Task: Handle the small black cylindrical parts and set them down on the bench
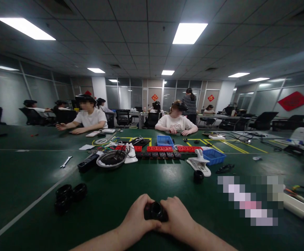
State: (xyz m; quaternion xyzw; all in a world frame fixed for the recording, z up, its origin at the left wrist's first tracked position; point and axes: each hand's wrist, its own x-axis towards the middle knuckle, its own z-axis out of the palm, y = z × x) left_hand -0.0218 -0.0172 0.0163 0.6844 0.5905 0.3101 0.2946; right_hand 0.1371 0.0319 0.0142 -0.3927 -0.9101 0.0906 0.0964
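Close in front of me, both hands grip a small black hollow cylindrical part (156, 210), its round opening turned up toward me. My left hand (138, 215) wraps its left side, with the thumb across the near face. From the right, my right hand (177, 217) closes around the same part, and the two thumbs almost meet. Its lower portion is hidden by the fingers. Several similar black round parts (64, 192) sit clustered on the table to the left. Another single black cup-shaped part (198, 176) stands ahead to the right.
On the green table (110, 195) lie a wrench (66, 162), a round metal-rimmed dish (111, 161), red sockets (159, 149), white clip stands (199, 164) and blue bins (213, 157). A white cylindrical device (295, 204) lies at right. Two people sit across the table.
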